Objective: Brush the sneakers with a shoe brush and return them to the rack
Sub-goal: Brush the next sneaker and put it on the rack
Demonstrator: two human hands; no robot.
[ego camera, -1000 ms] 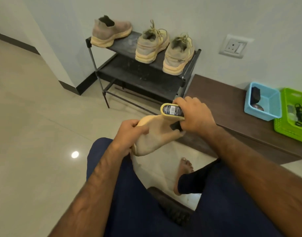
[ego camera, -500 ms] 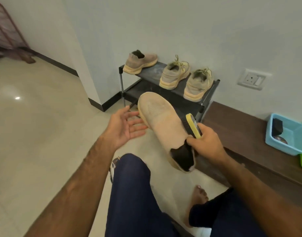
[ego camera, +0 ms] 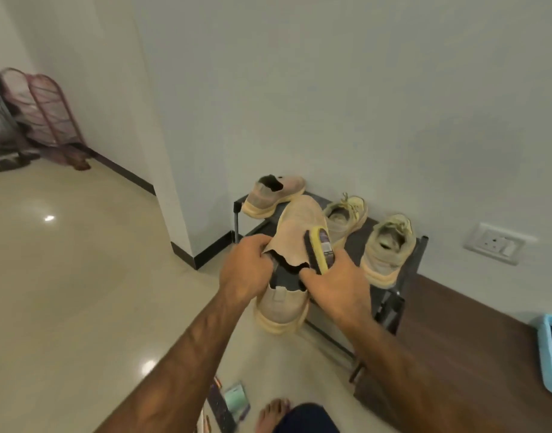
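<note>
I am observing the left hand [ego camera: 246, 271], lately open, gripping the sneaker [ego camera: 299, 223], the right hand [ego camera: 335, 284] clasping the brush [ego camera: 322, 246]; racking probably beginning.

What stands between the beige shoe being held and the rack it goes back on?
Nothing visible. The left hand and right hand hold the beige slip-on sneaker just before the black metal rack. The top-shelf gap beside its matching beige sneaker looks free, though the held one hides part of it.
</note>
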